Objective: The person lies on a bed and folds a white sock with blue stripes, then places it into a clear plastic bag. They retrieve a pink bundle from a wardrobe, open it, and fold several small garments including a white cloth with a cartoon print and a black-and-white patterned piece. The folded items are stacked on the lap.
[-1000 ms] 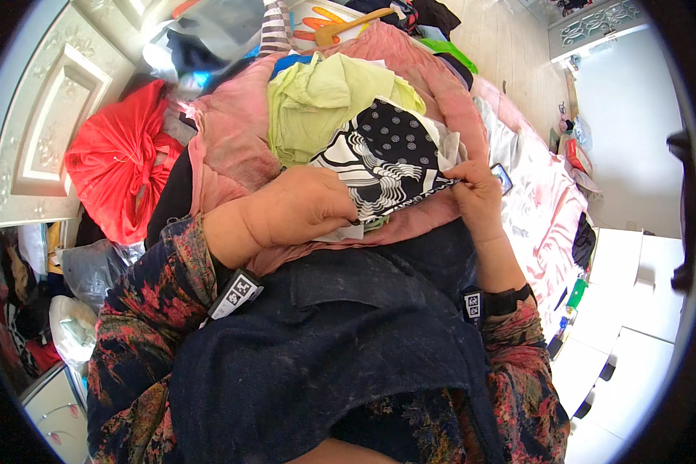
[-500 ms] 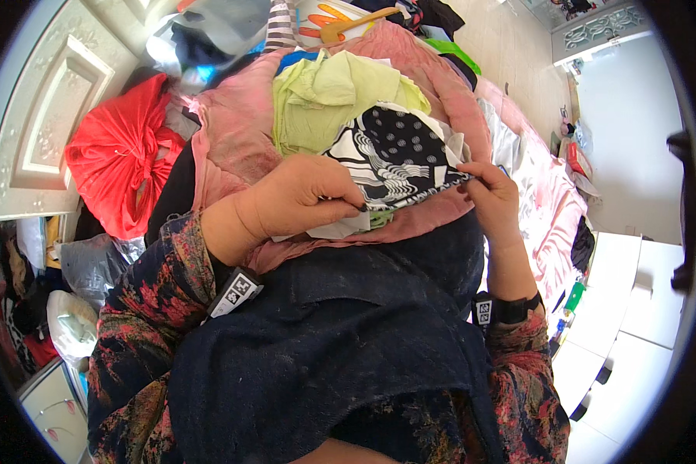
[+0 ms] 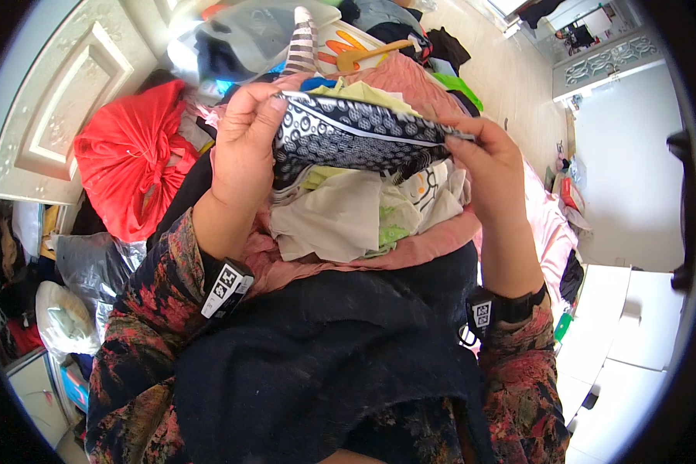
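Left hand [image 3: 243,151] and right hand [image 3: 491,166] pinch black-and-white patterned folded cloth [image 3: 356,138] at frame centre; loose pale garments [image 3: 348,216] beneath may snag, slide off.

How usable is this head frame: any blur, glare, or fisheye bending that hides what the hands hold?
Head view: the left hand and right hand grip a black-and-white patterned cloth, and its print reads sharply with little blur; daylight is bright, washing out the pale floor top right; fisheye bends the white panelled door at the left, and a dark rim rings the frame.
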Demonstrator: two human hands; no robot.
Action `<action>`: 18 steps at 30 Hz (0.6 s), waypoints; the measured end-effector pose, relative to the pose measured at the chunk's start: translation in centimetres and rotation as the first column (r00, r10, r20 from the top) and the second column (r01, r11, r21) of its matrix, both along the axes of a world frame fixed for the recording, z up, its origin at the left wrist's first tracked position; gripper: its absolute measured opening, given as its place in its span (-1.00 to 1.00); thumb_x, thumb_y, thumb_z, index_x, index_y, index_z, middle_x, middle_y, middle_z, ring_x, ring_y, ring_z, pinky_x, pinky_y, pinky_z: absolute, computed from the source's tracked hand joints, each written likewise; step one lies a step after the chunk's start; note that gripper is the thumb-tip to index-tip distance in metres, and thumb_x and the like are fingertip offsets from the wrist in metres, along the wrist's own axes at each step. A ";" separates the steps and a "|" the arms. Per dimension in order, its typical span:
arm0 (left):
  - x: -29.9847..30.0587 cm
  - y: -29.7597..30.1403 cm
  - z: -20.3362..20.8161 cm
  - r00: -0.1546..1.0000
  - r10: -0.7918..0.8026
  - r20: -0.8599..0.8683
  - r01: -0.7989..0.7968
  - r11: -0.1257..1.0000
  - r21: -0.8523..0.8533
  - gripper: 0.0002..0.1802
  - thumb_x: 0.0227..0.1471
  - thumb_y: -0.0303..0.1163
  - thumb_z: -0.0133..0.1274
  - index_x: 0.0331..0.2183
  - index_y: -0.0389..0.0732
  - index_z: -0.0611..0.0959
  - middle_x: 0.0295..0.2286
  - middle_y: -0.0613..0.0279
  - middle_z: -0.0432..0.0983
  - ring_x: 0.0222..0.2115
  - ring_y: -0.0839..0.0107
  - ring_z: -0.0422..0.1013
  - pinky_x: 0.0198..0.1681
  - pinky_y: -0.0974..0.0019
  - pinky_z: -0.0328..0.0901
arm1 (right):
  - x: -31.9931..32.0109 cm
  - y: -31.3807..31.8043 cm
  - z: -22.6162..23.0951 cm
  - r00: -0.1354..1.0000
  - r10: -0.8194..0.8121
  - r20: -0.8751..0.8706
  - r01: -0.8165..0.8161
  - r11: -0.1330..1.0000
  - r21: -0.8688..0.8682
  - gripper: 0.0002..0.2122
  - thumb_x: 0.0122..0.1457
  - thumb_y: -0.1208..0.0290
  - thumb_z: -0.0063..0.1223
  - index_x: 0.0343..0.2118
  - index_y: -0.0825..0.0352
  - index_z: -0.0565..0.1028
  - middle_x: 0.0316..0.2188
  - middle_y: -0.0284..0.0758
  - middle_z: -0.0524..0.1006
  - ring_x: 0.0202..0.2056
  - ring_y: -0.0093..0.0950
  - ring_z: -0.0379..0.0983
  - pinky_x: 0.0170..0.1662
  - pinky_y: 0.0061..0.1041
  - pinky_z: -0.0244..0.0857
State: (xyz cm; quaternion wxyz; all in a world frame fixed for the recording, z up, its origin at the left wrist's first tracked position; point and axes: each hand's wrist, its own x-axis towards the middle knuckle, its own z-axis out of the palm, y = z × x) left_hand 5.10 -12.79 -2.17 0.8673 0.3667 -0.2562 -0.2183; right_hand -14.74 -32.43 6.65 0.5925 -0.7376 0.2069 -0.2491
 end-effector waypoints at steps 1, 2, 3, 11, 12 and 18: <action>0.3 0.2 0.0 0.995 0.000 -0.099 -0.001 1.000 -0.005 -0.92 0.28 -0.52 -0.09 -0.21 -0.26 0.50 -0.10 -0.03 0.57 -0.11 0.31 0.49 -0.02 0.34 0.38 | 1.2 -0.1 0.4 0.998 -0.060 -0.025 0.063 0.991 0.118 -0.90 0.15 0.57 0.12 -0.26 0.38 0.53 -0.33 -0.36 0.57 -0.34 -0.62 0.44 -0.30 -0.65 0.31; 0.7 0.3 0.1 0.993 0.026 -0.118 -0.024 1.000 0.019 -0.94 0.27 -0.52 -0.09 -0.22 -0.27 0.48 -0.11 -0.08 0.58 -0.15 0.30 0.52 -0.03 0.31 0.40 | 2.5 -0.3 0.8 0.998 -0.053 -0.021 0.056 0.977 0.206 -0.88 0.15 0.55 0.12 -0.24 0.37 0.54 -0.32 -0.36 0.57 -0.33 -0.61 0.45 -0.29 -0.63 0.33; 1.1 0.4 0.2 0.993 0.028 -0.116 -0.025 0.999 0.028 -0.93 0.26 -0.52 -0.06 -0.23 -0.26 0.51 -0.17 0.01 0.61 -0.21 0.38 0.52 -0.08 0.36 0.40 | 3.7 -0.4 1.0 0.999 -0.040 -0.004 0.040 0.954 0.297 -0.86 0.15 0.53 0.12 -0.21 0.37 0.54 -0.31 -0.37 0.57 -0.32 -0.59 0.47 -0.28 -0.61 0.34; 2.8 0.5 -0.1 0.970 0.055 -0.235 -0.047 0.998 0.040 -0.95 0.22 -0.47 0.04 -0.30 -0.22 0.57 -0.42 0.32 0.58 -0.44 0.58 0.46 -0.31 0.47 0.38 | 8.4 -2.2 2.3 0.974 -0.089 -0.209 0.118 0.984 0.131 -0.87 0.17 0.44 0.11 -0.27 0.36 0.53 -0.38 -0.35 0.58 -0.43 -0.55 0.49 -0.36 -0.61 0.36; 2.8 0.5 -0.1 0.969 0.055 -0.242 -0.046 0.998 0.045 -0.95 0.22 -0.46 0.05 -0.30 -0.22 0.57 -0.42 0.32 0.58 -0.44 0.58 0.46 -0.31 0.47 0.39 | 8.6 -2.4 2.4 0.975 -0.087 -0.203 0.117 0.984 0.136 -0.89 0.19 0.44 0.11 -0.26 0.34 0.53 -0.39 -0.38 0.58 -0.44 -0.57 0.49 -0.39 -0.62 0.36; 2.5 0.5 0.5 0.966 -0.030 -0.255 0.028 1.000 -0.013 -0.92 0.21 -0.47 0.07 -0.29 -0.25 0.61 -0.38 0.30 0.60 -0.40 0.57 0.49 -0.27 0.45 0.41 | 8.9 -2.8 2.8 0.969 -0.154 -0.192 0.189 0.966 0.178 -0.93 0.21 0.45 0.12 -0.29 0.29 0.53 -0.41 -0.42 0.58 -0.45 -0.61 0.49 -0.52 -0.62 0.37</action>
